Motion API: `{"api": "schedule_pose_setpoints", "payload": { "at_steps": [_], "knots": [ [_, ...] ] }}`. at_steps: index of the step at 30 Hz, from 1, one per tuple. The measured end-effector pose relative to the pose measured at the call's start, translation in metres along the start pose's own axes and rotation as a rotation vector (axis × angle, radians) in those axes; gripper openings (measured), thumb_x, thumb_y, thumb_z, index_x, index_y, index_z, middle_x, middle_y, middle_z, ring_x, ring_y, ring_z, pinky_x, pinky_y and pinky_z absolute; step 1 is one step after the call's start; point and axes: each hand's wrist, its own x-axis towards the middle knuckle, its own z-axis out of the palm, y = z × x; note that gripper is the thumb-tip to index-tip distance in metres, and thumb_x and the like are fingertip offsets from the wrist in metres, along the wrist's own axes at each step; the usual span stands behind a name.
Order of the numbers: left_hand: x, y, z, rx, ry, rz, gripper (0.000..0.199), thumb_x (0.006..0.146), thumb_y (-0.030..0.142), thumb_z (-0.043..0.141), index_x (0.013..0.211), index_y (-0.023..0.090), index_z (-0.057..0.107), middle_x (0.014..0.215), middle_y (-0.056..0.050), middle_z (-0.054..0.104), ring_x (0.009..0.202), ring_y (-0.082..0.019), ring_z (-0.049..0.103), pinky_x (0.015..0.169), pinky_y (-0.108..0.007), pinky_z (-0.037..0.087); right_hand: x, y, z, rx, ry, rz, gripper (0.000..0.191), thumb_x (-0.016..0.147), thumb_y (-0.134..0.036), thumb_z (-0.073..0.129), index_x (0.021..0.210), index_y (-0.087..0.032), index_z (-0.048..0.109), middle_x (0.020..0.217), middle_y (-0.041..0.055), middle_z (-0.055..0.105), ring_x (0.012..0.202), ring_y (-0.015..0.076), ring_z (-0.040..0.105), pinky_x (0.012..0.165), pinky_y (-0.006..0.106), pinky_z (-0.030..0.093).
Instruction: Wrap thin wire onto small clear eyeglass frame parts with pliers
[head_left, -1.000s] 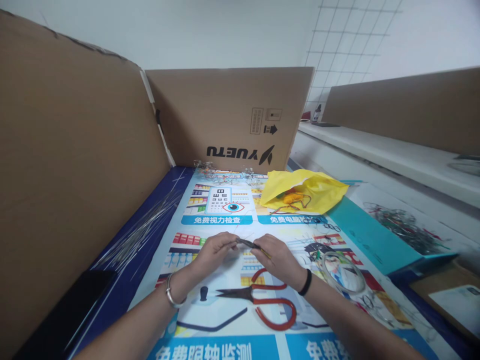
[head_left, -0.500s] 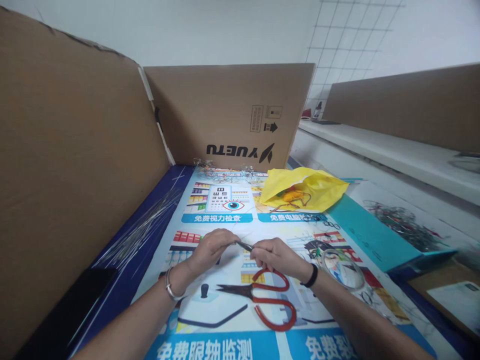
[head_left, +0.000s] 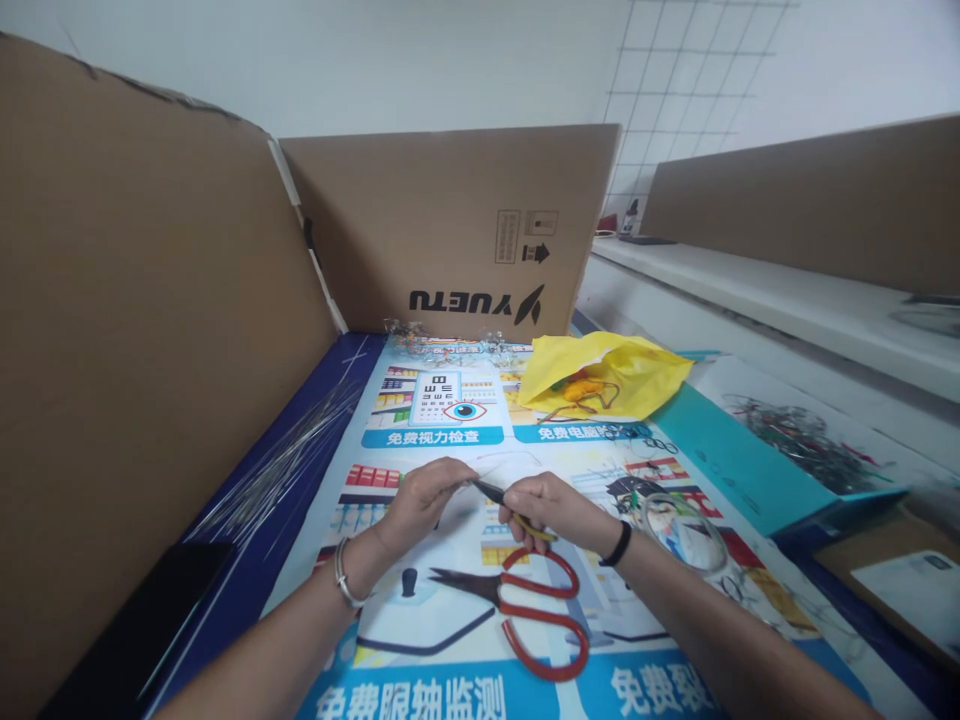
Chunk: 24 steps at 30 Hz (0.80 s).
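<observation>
My right hand (head_left: pixel 541 503) is wrapped round small pliers (head_left: pixel 491 491) with dark jaws and a yellowish handle showing below the fingers. The jaws point left and meet the fingertips of my left hand (head_left: pixel 433 497), which are pinched together. A thin wire seems to rise from that spot, but what the left fingers hold is too small to name. Just below both hands, red-handled scissors (head_left: pixel 510 595) lie on the printed sheet (head_left: pixel 420 690), blades to the left.
Straight wires (head_left: pixel 281 460) and a black phone-like object (head_left: pixel 142 620) lie at left. A yellow pouch (head_left: pixel 637 370), clear round dish (head_left: pixel 686 535) and teal box (head_left: pixel 739 470) of tangled wire pieces stand right. Cardboard panels (head_left: pixel 450 220) rise behind and left.
The pliers' yellowish handle now shows below my right fingers, which have shifted on the grip. The scissors' lower handle loop sits slightly lower. The camera view has moved slightly.
</observation>
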Motion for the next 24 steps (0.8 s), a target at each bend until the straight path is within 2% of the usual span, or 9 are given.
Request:
{"api": "schedule_pose_setpoints", "payload": {
  "at_steps": [10, 18, 24],
  "knots": [
    [0.000, 0.012, 0.010, -0.048, 0.091, 0.008, 0.021, 0.086, 0.018, 0.044, 0.095, 0.020, 0.063, 0.087, -0.006, 0.067, 0.083, -0.015, 0.061, 0.075, -0.029, 0.050, 0.004, 0.007, -0.004, 0.273, -0.171, 0.019, 0.041, 0.076, -0.050, 0.054, 0.076, -0.009, 0.059, 0.051, 0.0008, 0.059, 0.035, 0.0066, 0.049, 0.032, 0.014, 0.036],
    [0.002, 0.019, 0.018, -0.104, 0.161, -0.163, 0.017, 0.083, 0.021, 0.050, 0.089, 0.018, 0.066, 0.087, -0.005, 0.068, 0.082, -0.014, 0.062, 0.075, -0.027, 0.050, 0.006, 0.009, -0.001, 0.415, -0.204, 0.005, 0.040, 0.076, -0.048, 0.056, 0.076, -0.008, 0.059, 0.052, 0.0026, 0.060, 0.034, 0.0071, 0.049, 0.031, 0.014, 0.035],
    [0.000, 0.016, 0.018, -0.170, 0.149, -0.276, 0.019, 0.082, 0.027, 0.052, 0.089, 0.018, 0.067, 0.090, -0.005, 0.069, 0.084, -0.016, 0.063, 0.079, -0.030, 0.050, 0.007, 0.012, -0.001, 0.424, -0.215, -0.015, 0.038, 0.079, -0.045, 0.053, 0.077, -0.008, 0.059, 0.052, 0.0020, 0.059, 0.036, 0.0082, 0.051, 0.032, 0.015, 0.037]
  ]
}}
